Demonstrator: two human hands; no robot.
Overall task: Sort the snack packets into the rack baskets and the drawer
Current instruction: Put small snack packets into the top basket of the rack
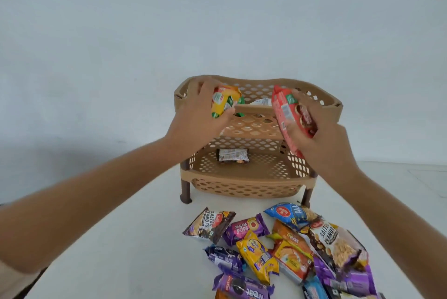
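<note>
Both hands sit at the top basket of the rack. Your left hand pinches a yellow packet over that basket's left front rim; your right hand grips a red packet at its right front. Lower each inside the rim before letting go. Lay them flat, beside the packets already there. The unsorted pile lies on the table, in front of the rack.

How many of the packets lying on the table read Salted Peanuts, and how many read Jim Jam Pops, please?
Salted Peanuts packets: 2
Jim Jam Pops packet: 1
Total: 3
</note>
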